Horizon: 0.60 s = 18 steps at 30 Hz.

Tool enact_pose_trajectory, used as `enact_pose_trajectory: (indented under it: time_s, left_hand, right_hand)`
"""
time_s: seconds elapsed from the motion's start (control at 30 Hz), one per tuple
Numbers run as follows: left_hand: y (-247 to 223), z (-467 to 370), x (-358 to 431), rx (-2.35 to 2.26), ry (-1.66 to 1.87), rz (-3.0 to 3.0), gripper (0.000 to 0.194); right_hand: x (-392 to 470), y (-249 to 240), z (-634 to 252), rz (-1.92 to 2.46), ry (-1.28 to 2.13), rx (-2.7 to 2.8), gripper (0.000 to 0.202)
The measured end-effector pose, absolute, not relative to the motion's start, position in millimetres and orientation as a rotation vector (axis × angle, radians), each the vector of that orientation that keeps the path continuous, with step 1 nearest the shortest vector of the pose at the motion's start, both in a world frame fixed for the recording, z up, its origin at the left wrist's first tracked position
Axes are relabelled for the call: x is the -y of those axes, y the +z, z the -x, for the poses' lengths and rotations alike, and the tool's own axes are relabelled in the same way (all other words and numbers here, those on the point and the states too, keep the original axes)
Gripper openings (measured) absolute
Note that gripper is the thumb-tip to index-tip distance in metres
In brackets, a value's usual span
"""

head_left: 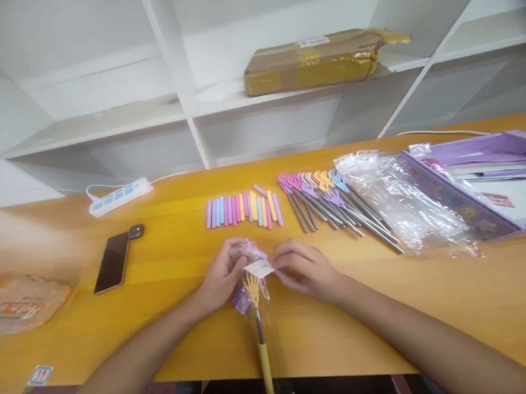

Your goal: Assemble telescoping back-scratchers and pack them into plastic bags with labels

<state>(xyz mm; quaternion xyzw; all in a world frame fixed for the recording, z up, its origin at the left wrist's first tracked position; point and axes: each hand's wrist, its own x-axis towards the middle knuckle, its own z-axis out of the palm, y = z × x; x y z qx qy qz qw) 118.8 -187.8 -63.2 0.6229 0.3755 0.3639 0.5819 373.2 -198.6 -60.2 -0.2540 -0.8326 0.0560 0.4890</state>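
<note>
At the middle of the table my left hand (225, 273) is closed on the crumpled top of a clear plastic bag (249, 251) with purple printing. A small white card (259, 269) sits at the bag's top, its right corner pinched by my right hand (303, 267). Just below lies a back scratcher with a yellow hand-shaped head (252, 288), a metal rod and a yellow handle (266, 369) reaching past the table's front edge. The clear film seems to surround it. Farther back are a row of coloured handle tubes (237, 209) and a pile of scratcher heads on metal rods (335, 207).
Clear plastic bags (406, 200) lie beside a purple box (468, 202) on the right. A phone (112, 262), a small dark case (135, 231), a power strip (120, 197) and an orange package (26, 300) are left. A taped carton (317, 63) rests on the shelf.
</note>
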Motion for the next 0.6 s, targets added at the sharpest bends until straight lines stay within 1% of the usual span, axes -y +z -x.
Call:
enact_pose_trajectory:
  time_s: [0.07,0.17,0.3,0.37,0.43,0.5,0.6]
  left_hand:
    - [-63.2,-119.5,189.6,-0.849,0.828,-1.444,0.046]
    - [-63.6,-121.3,193.1,-0.817,0.782,-1.430,0.053]
    - [-69.3,-123.5,196.6,-0.808,0.756,-1.468,0.062]
    - [-74.5,-125.0,197.4,-0.788,0.774,-1.492,0.063]
    - [-79.7,-126.9,197.8,-0.737,0.810,-1.530,0.060]
    - [-83.1,-128.9,197.9,-0.680,0.849,-1.579,0.052]
    - [-83.9,-129.9,197.4,-0.617,0.887,-1.637,0.031]
  right_hand:
    - [199.0,-60.9,-372.7,0.598,-0.048,2.104,0.014]
    - [197.8,-61.7,-373.6,0.625,-0.175,2.134,0.014]
    - [193.2,-62.4,-378.1,0.644,-0.148,2.149,0.014]
    - [190.2,-64.8,-379.0,0.700,-0.085,2.069,0.016]
    - [187.9,-67.8,-377.9,0.773,-0.006,1.960,0.018]
    - [187.0,-68.9,-375.6,0.821,0.071,1.890,0.019]
    - [188.9,-64.4,-373.3,0.855,0.153,1.834,0.021]
